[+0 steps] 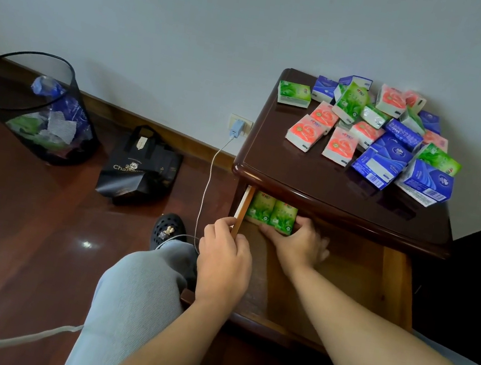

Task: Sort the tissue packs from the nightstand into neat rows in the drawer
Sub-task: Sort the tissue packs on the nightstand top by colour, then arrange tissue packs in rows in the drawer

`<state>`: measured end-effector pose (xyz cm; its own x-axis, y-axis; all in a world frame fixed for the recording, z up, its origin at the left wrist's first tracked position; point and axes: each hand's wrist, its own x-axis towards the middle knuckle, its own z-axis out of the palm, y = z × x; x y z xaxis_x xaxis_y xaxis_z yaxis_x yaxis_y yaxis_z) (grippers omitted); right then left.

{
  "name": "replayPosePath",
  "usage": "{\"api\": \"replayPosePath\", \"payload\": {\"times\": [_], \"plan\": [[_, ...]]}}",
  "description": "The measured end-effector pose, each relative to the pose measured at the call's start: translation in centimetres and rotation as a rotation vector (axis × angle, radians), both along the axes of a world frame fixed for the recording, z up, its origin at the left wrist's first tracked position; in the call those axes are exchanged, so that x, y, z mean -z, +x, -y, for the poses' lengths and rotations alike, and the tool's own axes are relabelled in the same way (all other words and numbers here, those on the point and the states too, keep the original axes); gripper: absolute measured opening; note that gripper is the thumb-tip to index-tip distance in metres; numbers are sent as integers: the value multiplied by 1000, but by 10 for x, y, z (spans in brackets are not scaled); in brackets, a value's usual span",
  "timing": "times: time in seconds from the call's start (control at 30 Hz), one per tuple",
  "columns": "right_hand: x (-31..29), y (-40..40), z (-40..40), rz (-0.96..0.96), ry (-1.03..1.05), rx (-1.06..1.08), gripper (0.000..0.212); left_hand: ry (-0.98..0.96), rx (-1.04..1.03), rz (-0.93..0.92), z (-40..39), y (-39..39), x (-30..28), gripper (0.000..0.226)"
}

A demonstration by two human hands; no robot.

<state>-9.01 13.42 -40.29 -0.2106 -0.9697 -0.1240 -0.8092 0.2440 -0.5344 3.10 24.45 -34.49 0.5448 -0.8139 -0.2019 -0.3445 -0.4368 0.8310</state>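
The drawer point(340, 298) of the dark wooden nightstand point(313, 175) stands pulled out toward the person. In its back left corner two green tissue packs point(271, 211) stand side by side, touching, their long axes running front to back, printed faces up. The left one lies against the drawer's left wall; their far ends are hidden under the nightstand's front edge. The print on them is too small to read.

The right hand point(296, 242) reaches into the drawer and grips the right-hand green pack, thumb along its near end and fingers curled at its right side. The left hand point(224, 259) holds the top edge of the drawer's left wall, fingers curled over it. To the right of the two packs the drawer's wooden floor lies bare as far as the right wall and forward to the front panel.

On the nightstand's top, a loose heap of tissue packs point(381, 132) in green, pink and blue fills the back right part, pointing every way, some tilted on others. One green pack point(293, 94) lies flat, apart from the heap, near the back left corner. The blue packs near the right edge show barcodes; their brand mark is not legible.

On the floor to the left sit a black mesh bin point(38, 107), a black bag point(140, 165) lettered "Cha…", and a white charger cable point(210, 177).
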Motion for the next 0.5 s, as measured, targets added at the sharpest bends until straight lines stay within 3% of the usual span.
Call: {"api": "replayPosePath", "payload": {"times": [0.23,0.4,0.43,0.5], "plan": [[0,1,6,-22,4,4,79,-4,10,18,0,0,1,29],[-23,-1,-10,-32,34,54,98,5,26,51,1,-7,-3,34],[-26,2,-18,-39,24,62,93,14,6,91,0,-6,-1,35],[-33,-6,-36,0,-64,38,62,-6,-7,229,-2,-8,-3,37]]}}
